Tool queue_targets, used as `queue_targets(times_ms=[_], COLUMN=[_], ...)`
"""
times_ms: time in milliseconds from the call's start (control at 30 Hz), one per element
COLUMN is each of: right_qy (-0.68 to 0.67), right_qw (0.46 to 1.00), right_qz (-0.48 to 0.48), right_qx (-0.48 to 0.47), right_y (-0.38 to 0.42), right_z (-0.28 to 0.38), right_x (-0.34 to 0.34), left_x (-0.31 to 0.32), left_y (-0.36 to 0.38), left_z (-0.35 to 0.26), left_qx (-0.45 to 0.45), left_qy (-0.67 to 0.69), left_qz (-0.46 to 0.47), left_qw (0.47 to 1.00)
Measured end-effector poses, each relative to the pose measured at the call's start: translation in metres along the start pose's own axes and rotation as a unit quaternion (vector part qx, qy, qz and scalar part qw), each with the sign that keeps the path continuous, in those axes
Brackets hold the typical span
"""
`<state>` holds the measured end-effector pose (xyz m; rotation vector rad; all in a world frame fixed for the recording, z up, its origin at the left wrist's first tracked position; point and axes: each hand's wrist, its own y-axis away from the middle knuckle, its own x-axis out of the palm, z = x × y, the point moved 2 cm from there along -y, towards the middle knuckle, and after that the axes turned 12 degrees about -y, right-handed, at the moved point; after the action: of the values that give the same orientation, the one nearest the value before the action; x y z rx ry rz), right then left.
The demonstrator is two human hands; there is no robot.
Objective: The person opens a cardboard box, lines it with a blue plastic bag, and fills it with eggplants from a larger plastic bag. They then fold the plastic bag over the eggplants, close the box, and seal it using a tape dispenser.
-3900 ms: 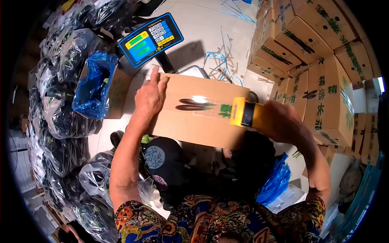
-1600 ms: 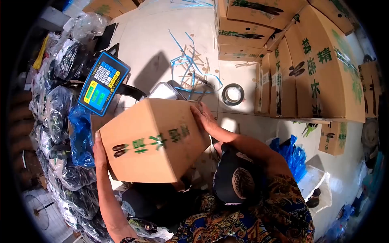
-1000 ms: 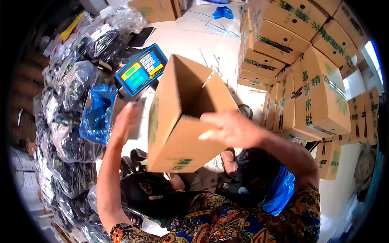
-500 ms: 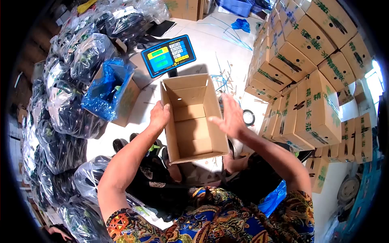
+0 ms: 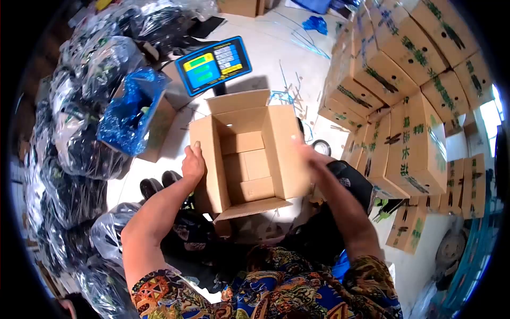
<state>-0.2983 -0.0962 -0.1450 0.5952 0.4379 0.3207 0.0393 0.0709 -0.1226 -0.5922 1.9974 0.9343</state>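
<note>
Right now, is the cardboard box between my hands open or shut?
Open: the cardboard box has its flaps spread outward, and its inside shows from above.

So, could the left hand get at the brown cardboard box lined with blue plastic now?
Likely yes: only pale floor shows between the left hand and that blue-lined box, though depth is hard to judge.

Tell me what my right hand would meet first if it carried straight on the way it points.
Your right hand would probably meet the carton first, at its right flap. The blur hides whether they already touch.
</note>
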Motion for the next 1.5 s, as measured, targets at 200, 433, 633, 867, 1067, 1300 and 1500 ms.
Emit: queue_targets(times_ms=[200, 433, 633, 867, 1067, 1300, 1500], right_qy=[-0.632, -0.077, 0.022, -0.231, 0.094, -0.033, 0.056], right_qw=[0.745, 0.966, 0.940, 0.901, 0.868, 0.824, 0.952], right_qz=[0.214, -0.241, -0.167, 0.082, -0.482, -0.424, -0.005], right_qx=[0.004, -0.052, -0.296, -0.357, -0.077, 0.373, 0.300], right_y=[-0.096, 0.010, 0.118, 0.297, 0.277, 0.332, 0.288], right_z=[-0.131, -0.035, 0.008, -0.032, -0.351, -0.484, -0.507], right_x=[0.152, 0.089, 0.038, -0.089, -0.193, -0.116, -0.107], left_x=[0.099, 0.048, -0.009, -0.003, -0.008, -0.045, -0.055], left_y=[-0.022, -0.045, -0.040, -0.034, -0.027, 0.039, 0.025], left_z=[0.015, 0.016, -0.017, -0.010, 0.012, -0.028, -0.029], left_qx=[-0.051, 0.254, 0.109, 0.146, 0.136, 0.086, 0.197], left_qy=[0.453, -0.069, 0.132, 0.038, -0.054, -0.186, -0.226], left_qz=[0.248, 0.035, -0.047, 0.148, 0.182, 0.143, 0.151], left_qw=[0.855, 0.964, 0.984, 0.977, 0.972, 0.968, 0.942])
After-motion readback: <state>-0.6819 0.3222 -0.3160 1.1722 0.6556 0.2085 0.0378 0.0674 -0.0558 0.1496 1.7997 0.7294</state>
